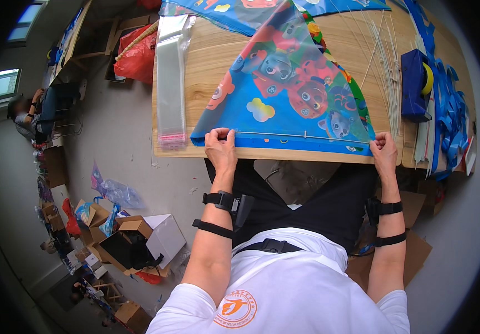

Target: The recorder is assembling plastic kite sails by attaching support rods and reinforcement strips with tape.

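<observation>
A triangular kite [284,83] of thin blue fabric with cartoon animals and clouds lies on the wooden table, its wide edge toward me. Along that edge runs a thin pale rod [273,133] with a small fitting on it. My left hand [221,149] is closed at the left part of this edge, fingertips on the fabric beside the rod's left end. At the right corner my right hand [384,153] pinches the edge near the other rod end. Fingers partly hide what lies beneath them.
Clear plastic sleeves [171,78] lie on the table's left side. To the right are loose thin rods [383,67], a blue tape dispenser [413,86] and blue ribbon [454,119]. More printed fabric [340,6] lies at the far edge. Cardboard boxes [126,239] stand on the floor; another person [28,117] sits far left.
</observation>
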`<action>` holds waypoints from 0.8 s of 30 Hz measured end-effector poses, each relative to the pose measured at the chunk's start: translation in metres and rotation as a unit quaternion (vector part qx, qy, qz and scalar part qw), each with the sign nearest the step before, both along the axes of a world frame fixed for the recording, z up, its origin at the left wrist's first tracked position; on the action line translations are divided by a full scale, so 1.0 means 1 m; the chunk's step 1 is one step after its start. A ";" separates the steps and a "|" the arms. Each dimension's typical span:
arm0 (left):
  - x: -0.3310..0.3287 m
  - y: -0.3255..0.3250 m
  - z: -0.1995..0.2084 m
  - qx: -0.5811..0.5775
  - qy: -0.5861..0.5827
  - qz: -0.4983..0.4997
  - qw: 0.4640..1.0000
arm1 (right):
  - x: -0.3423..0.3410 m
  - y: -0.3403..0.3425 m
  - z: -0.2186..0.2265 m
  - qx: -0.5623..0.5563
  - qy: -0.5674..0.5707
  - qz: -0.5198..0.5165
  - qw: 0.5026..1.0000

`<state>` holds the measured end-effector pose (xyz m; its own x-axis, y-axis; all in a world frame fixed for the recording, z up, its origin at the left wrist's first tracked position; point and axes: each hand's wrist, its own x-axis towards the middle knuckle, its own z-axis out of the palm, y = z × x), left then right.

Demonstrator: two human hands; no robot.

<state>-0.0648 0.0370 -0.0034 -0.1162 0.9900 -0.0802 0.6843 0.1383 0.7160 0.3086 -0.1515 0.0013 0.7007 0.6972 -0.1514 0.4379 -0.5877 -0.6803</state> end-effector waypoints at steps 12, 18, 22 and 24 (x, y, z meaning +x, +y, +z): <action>-0.002 0.003 0.000 0.009 -0.003 -0.002 1.000 | 0.000 0.000 -0.001 0.004 0.012 0.000 1.000; 0.002 0.001 0.003 -0.018 -0.005 0.000 1.000 | 0.001 0.000 -0.001 0.003 0.004 0.001 1.000; 0.004 -0.002 0.000 0.013 0.006 -0.004 1.000 | -0.002 0.002 0.007 -0.015 -0.017 -0.002 1.000; 0.006 -0.001 -0.003 0.010 -0.003 0.012 1.000 | -0.001 0.000 0.006 -0.010 -0.010 -0.008 1.000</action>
<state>-0.0588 0.0359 -0.0063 -0.1393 0.9883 -0.0618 0.6768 0.1406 0.7226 0.3074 -0.1518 0.0074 0.7148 0.6828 -0.1510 0.4416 -0.6081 -0.6597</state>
